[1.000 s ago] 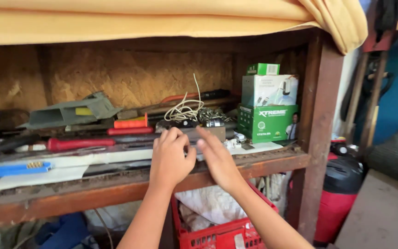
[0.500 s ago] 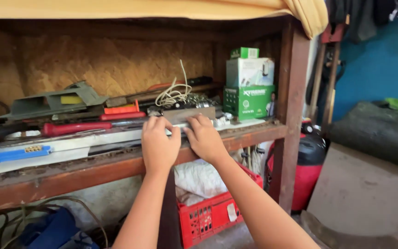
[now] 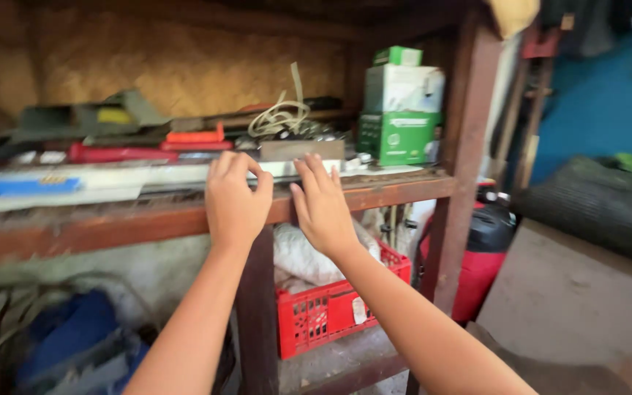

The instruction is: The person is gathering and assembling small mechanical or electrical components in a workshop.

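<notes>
My left hand (image 3: 234, 203) rests at the front edge of a wooden shelf (image 3: 374, 194), its fingers hooked over a long pale metal strip (image 3: 162, 174) that lies along the shelf. My right hand (image 3: 323, 208) is beside it, fingers spread and flat, tips touching the same strip. Just behind my fingertips sits a small grey block (image 3: 301, 150). I cannot see whether anything is under my palms.
The shelf holds red-handled tools (image 3: 122, 153), a blue tool (image 3: 23, 186), coiled wire (image 3: 279, 117) and stacked green and white boxes (image 3: 402, 110). Below are a red crate (image 3: 330, 311) with a white bag, a red canister (image 3: 480, 256) and a shelf post (image 3: 466, 146).
The view has swung left and closer. Both hands slid back from deeper on the shelf to its front edge, and the left fingers have curled onto the strip.
</notes>
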